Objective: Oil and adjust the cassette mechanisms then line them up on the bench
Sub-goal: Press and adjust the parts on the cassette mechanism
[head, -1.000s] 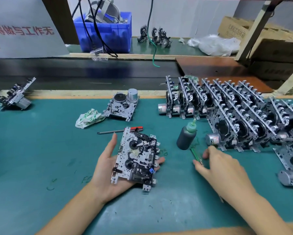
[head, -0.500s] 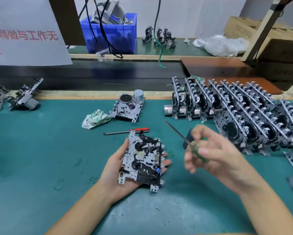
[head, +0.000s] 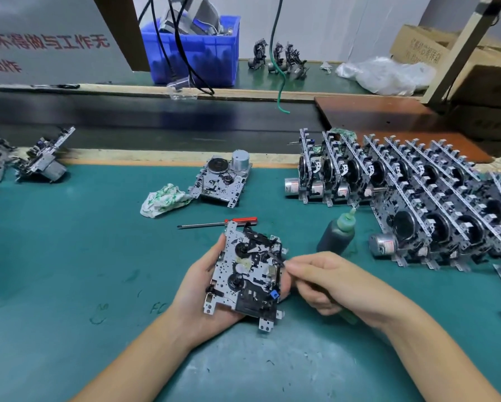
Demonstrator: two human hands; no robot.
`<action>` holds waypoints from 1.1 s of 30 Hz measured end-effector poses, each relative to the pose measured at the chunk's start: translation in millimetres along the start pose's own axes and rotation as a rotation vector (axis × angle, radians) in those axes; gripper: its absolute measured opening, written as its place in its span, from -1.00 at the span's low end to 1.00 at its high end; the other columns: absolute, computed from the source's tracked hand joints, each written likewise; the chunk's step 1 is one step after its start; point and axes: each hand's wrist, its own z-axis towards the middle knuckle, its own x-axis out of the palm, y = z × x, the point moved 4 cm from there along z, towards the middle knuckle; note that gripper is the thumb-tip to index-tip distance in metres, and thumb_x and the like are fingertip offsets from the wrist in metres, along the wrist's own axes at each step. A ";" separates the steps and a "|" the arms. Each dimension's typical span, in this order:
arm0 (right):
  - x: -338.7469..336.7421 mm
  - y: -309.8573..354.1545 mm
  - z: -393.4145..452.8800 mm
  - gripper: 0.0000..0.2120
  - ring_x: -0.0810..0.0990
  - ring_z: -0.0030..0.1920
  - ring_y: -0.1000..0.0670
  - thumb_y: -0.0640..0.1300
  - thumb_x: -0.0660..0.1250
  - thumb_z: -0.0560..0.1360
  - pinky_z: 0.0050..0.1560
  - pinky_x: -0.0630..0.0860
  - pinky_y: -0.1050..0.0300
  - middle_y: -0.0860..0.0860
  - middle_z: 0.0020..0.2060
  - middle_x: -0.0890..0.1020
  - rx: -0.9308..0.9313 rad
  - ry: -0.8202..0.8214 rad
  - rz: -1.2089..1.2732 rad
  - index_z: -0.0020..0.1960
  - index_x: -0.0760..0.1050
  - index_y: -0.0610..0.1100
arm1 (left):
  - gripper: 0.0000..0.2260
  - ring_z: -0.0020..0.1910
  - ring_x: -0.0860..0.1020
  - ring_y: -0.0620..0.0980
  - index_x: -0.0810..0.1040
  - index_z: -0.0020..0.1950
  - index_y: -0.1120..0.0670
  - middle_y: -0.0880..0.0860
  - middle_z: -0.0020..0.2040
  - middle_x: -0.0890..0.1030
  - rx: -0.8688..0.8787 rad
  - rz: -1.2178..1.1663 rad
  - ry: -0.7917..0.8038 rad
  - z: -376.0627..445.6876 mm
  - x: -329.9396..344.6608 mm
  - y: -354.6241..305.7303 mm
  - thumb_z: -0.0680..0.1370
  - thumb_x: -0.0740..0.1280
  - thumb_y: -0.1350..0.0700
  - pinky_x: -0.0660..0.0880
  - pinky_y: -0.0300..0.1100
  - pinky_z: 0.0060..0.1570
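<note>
My left hand [head: 208,288] cradles the cassette mechanism [head: 247,274] — fingers curled underneath; my right hand [head: 339,285] pinches a green-handled tool [head: 348,317] at its right edge.

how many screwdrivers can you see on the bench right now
2. A red-handled screwdriver lies on the green mat just beyond the cassette mechanism held in the left hand. The right hand grips a green-handled one, mostly hidden, its tip at the mechanism.
</note>
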 end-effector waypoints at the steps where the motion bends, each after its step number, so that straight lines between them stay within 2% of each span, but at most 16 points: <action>1: 0.8 -1.6 0.9 -0.67 0.15 -0.57 0.10 -0.05 0.16 0.60 -0.55 0.11 0.30 0.04 -0.59 0.28 0.038 0.009 -0.014 -0.24 0.56 -0.15 | -0.50 0.24 0.52 0.21 0.59 0.21 0.27 0.27 0.29 0.52 -0.002 0.006 -0.006 -0.1 0.0 -0.2 0.45 0.32 -0.09 0.41 0.16 0.27; 6: 5.4 -8.4 2.2 -0.61 0.11 -0.60 0.08 0.02 0.20 0.57 -0.57 0.08 0.30 0.02 -0.64 0.28 0.124 0.019 -0.058 -0.36 0.52 -0.12 | -0.49 0.21 0.55 0.19 0.62 0.17 0.24 0.26 0.25 0.55 -0.025 0.069 -0.044 0.2 -1.1 0.5 0.43 0.31 -0.13 0.46 0.08 0.24; 10: 8.4 -12.4 0.2 -0.60 0.14 -0.64 0.09 0.03 0.19 0.56 -0.62 0.13 0.30 0.02 -0.65 0.28 0.134 0.029 -0.017 -0.38 0.50 -0.12 | -0.49 0.18 0.57 0.17 0.64 0.15 0.21 0.24 0.22 0.57 -0.025 0.100 -0.044 0.7 -3.0 0.4 0.49 0.21 -0.16 0.48 0.05 0.22; 14: 10.2 -15.4 -2.6 -0.57 0.21 -0.67 0.11 0.00 0.14 0.60 -0.63 0.17 0.32 0.02 -0.66 0.33 0.130 0.017 -0.020 -0.38 0.45 -0.15 | -0.50 0.16 0.59 0.16 0.64 0.14 0.22 0.24 0.18 0.60 -0.028 0.104 -0.010 0.3 -1.8 0.3 0.55 0.19 -0.16 0.53 0.02 0.11; 20: 12.0 -15.9 -4.6 -0.54 0.13 -0.64 0.11 0.00 0.12 0.60 -0.59 0.09 0.36 0.03 -0.66 0.30 0.151 0.010 0.022 -0.43 0.44 -0.10 | -0.50 0.15 0.59 0.16 0.65 0.13 0.20 0.23 0.19 0.60 -0.026 0.100 -0.041 1.5 -3.0 0.3 0.51 0.18 -0.16 0.55 0.00 0.06; 23: 13.0 -13.8 -5.4 -0.56 0.12 -0.62 0.11 0.02 0.12 0.59 -0.59 0.08 0.34 0.03 -0.65 0.28 0.151 0.022 0.003 -0.40 0.46 -0.11 | -0.51 0.13 0.61 0.16 0.66 0.11 0.20 0.23 0.18 0.61 -0.028 0.104 -0.054 1.7 -2.9 0.5 0.47 0.24 -0.16 0.56 0.00 0.04; 27: 14.7 -13.3 -6.6 -0.55 0.05 -0.59 0.11 0.02 0.11 0.60 -0.59 0.03 0.34 0.03 -0.62 0.22 0.172 0.018 -0.029 -0.36 0.50 -0.14 | -0.50 0.07 0.64 0.12 0.69 0.04 0.18 0.19 0.10 0.65 -0.017 0.098 -0.062 2.2 -2.5 1.1 0.49 0.18 -0.19 0.58 -0.04 -0.01; 29: 16.3 -12.9 -6.9 -0.53 0.07 -0.62 0.11 0.00 0.09 0.61 -0.60 0.05 0.34 0.02 -0.64 0.24 0.174 0.023 -0.041 -0.37 0.49 -0.16 | -0.48 0.06 0.64 0.11 0.70 0.03 0.17 0.19 0.10 0.65 -0.013 0.107 -0.068 2.4 -1.7 2.1 0.48 0.16 -0.22 0.58 -0.05 -0.01; 33: 18.2 -11.4 -6.3 -0.51 0.22 -0.70 0.10 -0.07 0.06 0.63 -0.62 0.25 0.30 0.01 -0.68 0.33 0.152 0.005 -0.077 -0.40 0.48 -0.20 | -0.44 0.11 0.61 0.13 0.68 0.07 0.16 0.20 0.16 0.62 -0.010 0.162 -0.108 3.9 -1.5 2.8 0.49 0.14 -0.25 0.56 -0.03 0.08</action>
